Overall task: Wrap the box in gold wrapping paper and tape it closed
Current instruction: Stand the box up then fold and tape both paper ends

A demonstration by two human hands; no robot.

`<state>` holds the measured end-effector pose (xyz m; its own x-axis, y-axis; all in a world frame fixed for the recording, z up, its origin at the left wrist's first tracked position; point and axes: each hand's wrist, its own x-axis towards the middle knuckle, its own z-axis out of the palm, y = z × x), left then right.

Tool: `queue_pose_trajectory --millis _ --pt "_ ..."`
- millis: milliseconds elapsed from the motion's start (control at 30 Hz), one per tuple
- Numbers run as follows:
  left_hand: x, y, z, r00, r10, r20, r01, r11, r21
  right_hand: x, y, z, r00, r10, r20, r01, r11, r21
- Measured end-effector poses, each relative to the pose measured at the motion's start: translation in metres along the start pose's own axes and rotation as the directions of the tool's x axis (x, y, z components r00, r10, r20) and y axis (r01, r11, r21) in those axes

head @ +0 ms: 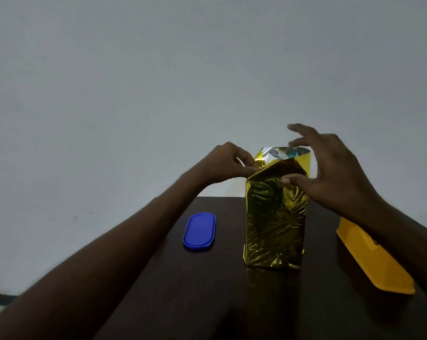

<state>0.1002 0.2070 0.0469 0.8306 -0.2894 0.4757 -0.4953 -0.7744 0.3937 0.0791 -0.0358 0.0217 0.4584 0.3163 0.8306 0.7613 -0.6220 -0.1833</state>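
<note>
Behind everything stands a plain grey-white wall (158, 82), and near the camera is a dark brown table (207, 290). At the far left edge, low down, a dark strip lies along the floor; what it is cannot be told. On the left part of the table lies a blue oval lid (199, 230), flat, apart from the box. The left hand (228, 163) reaches to the upper left corner of the box and pinches the folded paper edge there between thumb and fingers. In the middle, the box in gold wrapping paper (276, 217) stands upright on the table; its top is not yet closed, and the silver inner side of the paper shows at the open end. The right hand (330, 168) is at the upper right of the box with fingers spread and straight, the thumb touching the front fold. Under the right forearm, on the right of the table, lies a yellow plastic container (374, 261), partly hidden by that arm. No writing or label can be read on any of these things.
</note>
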Motion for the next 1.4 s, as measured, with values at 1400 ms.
queue_pose_trajectory --millis 1400 --pt "0.043 0.036 -0.012 0.862 -0.224 0.454 0.102 0.955 0.277 -0.048 -0.01 0.048 0.955 -0.289 -0.068 0.25 0.906 -0.341"
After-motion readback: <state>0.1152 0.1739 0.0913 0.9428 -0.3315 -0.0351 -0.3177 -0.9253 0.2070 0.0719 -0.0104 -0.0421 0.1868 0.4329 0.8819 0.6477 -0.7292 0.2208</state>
